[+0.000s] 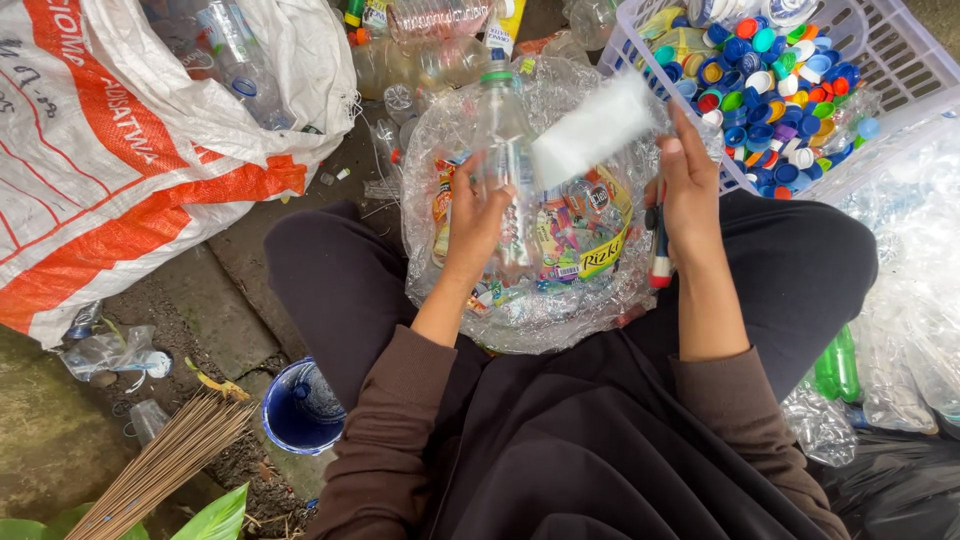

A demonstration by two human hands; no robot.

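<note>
My left hand (478, 215) wraps around the clear plastic bottle with a green neck ring (503, 150), held over the clear bag of peeled labels (560, 300). My right hand (688, 185) pinches the white plastic label (592, 128), blurry, peeling away. I'd grip the bottle tight and pull the label off smoothly.

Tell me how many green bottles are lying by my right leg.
2 green bottles, side by side on the ground beside the right leg, between it and the clear plastic bags. More may be hidden under the bags.
</note>
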